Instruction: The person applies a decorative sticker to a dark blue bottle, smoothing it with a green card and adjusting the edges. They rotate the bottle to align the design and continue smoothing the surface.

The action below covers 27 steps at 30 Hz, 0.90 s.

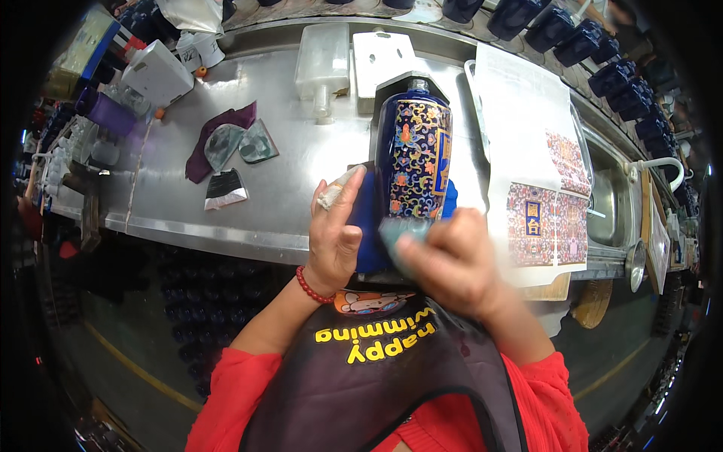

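Note:
A dark blue bottle (416,151) with a colourful floral pattern and a gold-edged blue label panel lies with its neck pointing away from me, in a dark holder (392,84). Blue cloth (367,233) shows on both sides of its near end. My right hand (461,264), smeared by motion, grips a translucent greenish scraper-like piece (403,235) against the bottle's near end. On the left, my left hand (335,241) is beside the blue cloth with its fingers stretched out and a whitish wrap on one finger. Whether it touches the bottle is hard to see.
Patterned decal sheets (531,226) and white paper (520,113) lie at right, before a sink (611,203). Left on the metal table (279,203) are a purple cloth (199,162) and greenish pieces (258,143). A clear container (322,60) stands behind; blue bottles (576,41) line the back.

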Motion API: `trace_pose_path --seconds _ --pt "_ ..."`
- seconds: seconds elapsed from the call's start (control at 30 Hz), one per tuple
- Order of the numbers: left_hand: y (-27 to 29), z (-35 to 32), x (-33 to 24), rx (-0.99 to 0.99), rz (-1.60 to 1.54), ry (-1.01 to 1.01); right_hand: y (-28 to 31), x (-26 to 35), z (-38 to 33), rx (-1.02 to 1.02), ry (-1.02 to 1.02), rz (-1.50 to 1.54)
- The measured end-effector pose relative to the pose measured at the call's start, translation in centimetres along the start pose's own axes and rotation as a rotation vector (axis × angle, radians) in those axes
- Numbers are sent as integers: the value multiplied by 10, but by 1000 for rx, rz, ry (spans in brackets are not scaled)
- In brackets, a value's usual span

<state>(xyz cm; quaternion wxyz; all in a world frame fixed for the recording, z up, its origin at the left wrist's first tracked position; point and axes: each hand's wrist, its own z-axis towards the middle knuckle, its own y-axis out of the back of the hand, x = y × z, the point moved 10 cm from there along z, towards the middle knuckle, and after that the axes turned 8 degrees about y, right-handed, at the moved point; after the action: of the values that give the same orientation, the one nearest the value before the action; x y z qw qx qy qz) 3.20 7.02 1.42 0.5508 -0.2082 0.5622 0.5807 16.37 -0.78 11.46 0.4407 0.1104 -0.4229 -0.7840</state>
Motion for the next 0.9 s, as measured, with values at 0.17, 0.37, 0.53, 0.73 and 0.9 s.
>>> trace_pose_path --seconds 0.17,0.37,0.53,0.73,0.9 --pt "4 -23 -34 -84 226 -218 7 -31 -34 -151 -412 259" --pt "-16 -41 -44 -62 492 -305 5 -16 -47 -120 -237 -91" --pt "-6 -40 -32 -77 387 -246 3 -7 -40 -76 -202 225" --pt "-1 -23 -30 -112 320 -226 -1 -2 -46 -82 -61 220" --pt "-13 -22 -38 -13 506 -344 13 -29 -68 -216 -342 70"
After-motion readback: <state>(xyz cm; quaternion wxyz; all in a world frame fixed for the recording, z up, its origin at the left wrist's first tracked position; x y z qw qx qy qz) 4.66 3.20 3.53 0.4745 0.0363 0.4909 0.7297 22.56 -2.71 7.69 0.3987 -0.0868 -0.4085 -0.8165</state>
